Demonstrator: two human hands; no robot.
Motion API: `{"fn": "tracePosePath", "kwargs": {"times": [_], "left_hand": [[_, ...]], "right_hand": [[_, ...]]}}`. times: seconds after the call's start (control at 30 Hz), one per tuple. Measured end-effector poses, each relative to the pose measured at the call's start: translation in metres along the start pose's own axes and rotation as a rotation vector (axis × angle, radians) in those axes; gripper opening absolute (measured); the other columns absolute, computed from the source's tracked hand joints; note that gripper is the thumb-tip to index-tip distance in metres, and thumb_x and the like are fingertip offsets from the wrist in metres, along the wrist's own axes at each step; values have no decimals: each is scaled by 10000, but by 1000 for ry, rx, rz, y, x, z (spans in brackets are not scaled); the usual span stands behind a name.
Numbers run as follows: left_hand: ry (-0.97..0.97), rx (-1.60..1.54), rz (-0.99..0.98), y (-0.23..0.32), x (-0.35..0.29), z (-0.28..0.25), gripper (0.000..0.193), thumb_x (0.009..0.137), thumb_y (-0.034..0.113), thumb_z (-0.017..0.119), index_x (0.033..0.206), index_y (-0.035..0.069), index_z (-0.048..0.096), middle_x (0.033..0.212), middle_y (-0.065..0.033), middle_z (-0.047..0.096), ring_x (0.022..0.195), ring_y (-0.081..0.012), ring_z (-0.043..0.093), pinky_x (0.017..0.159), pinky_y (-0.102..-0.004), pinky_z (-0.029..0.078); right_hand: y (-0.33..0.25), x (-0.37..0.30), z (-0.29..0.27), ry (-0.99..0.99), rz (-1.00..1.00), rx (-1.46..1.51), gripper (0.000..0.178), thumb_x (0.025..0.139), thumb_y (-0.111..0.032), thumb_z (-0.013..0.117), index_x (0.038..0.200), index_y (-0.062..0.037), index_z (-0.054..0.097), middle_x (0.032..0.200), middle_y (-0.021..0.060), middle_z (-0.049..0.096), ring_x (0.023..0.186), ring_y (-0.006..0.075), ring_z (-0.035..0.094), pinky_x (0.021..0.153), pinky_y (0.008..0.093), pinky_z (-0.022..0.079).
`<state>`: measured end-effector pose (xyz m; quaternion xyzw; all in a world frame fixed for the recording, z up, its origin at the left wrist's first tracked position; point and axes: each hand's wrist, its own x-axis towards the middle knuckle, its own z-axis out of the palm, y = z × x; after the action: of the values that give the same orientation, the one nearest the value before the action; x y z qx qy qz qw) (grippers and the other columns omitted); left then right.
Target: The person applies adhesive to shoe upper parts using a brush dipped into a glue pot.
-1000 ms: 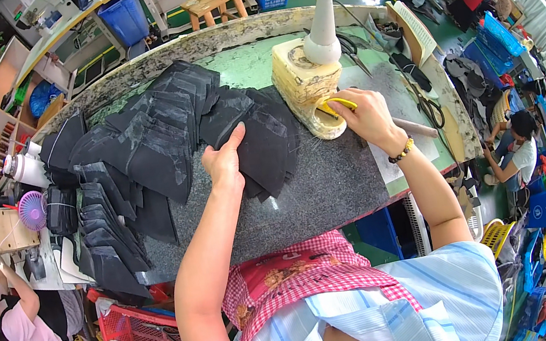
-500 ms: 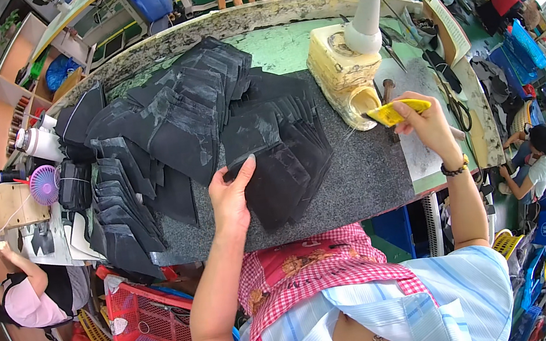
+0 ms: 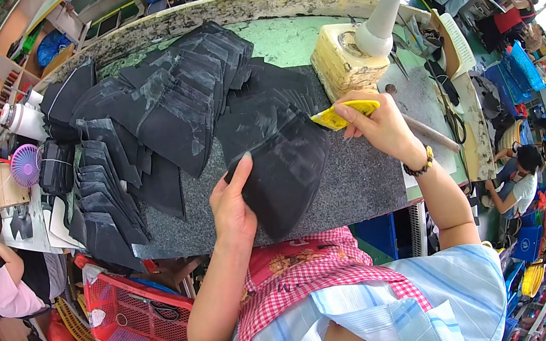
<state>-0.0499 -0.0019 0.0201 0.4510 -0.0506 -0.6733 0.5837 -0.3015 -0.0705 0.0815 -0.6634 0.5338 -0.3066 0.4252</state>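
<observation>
My left hand (image 3: 232, 205) grips the left edge of a black sheet piece (image 3: 286, 186), thumb on top and fingers underneath. That piece lies over a fanned stack of similar black pieces (image 3: 257, 113). Pinched in my right hand (image 3: 383, 126) is a yellow flat scraper (image 3: 356, 110), its tip just above the stack's right side. Behind the right hand stands a cream, glue-crusted pot (image 3: 338, 62) with a pale grey cone (image 3: 382, 23) on it. My hand hides the pot's lower mouth.
More black pieces (image 3: 189, 105) lie overlapped across the left of the dark grey board (image 3: 366, 178). Black-handled scissors (image 3: 453, 126) and a rod (image 3: 433, 132) lie at the right. A purple fan (image 3: 26, 165) stands at the left; a red basket (image 3: 112, 300) is below the table.
My right hand has carried the yellow scraper leftward from the pot's mouth to the black pieces. The piece in my left hand now covers more of the fanned stack. The whole view has shifted slightly.
</observation>
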Motion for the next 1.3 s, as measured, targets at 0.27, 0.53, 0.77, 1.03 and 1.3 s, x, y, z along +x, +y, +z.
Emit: {"fn": "tracePosePath", "kwargs": {"times": [0.27, 0.53, 0.77, 1.03, 1.3], "left_hand": [[23, 34, -20, -12, 2, -2, 282, 844, 116, 748, 1079, 18, 626, 1057, -76, 672, 965, -183, 640, 878, -315, 511], [-6, 17, 142, -23, 1, 6, 277, 854, 111, 742, 1082, 22, 613, 1066, -56, 657, 961, -139, 611, 865, -287, 492], [72, 25, 248, -34, 7, -4, 244, 868, 105, 729, 1068, 22, 616, 1052, -38, 647, 962, -107, 581, 884, -252, 450], [160, 64, 339, -45, -1, -2, 213, 873, 101, 722, 1030, 20, 604, 1041, -35, 638, 940, -99, 569, 875, -251, 442], [148, 85, 357, -50, 5, -2, 204, 882, 104, 714, 1029, 25, 597, 1032, -32, 636, 932, -93, 565, 857, -239, 445]], "right_hand": [[-8, -13, 11, 120, -367, -347, 154, 924, -169, 614, 928, -15, 624, 762, 122, 656, 625, 251, 658, 560, 340, 507], [-6, -15, 17, 38, -519, -511, 148, 900, -163, 630, 897, -21, 588, 736, 151, 618, 652, 341, 629, 571, 400, 502], [-24, 44, -10, -156, -36, 277, 233, 935, -230, 635, 952, -5, 692, 853, 74, 707, 606, 78, 650, 522, 229, 503], [-40, 86, 30, -427, -189, -23, 186, 925, -201, 629, 948, -32, 703, 690, 43, 674, 563, 99, 642, 522, 250, 500], [-19, 77, 23, -300, -507, -196, 122, 739, -123, 698, 821, -34, 712, 735, 67, 695, 658, 157, 659, 647, 292, 531]]}}
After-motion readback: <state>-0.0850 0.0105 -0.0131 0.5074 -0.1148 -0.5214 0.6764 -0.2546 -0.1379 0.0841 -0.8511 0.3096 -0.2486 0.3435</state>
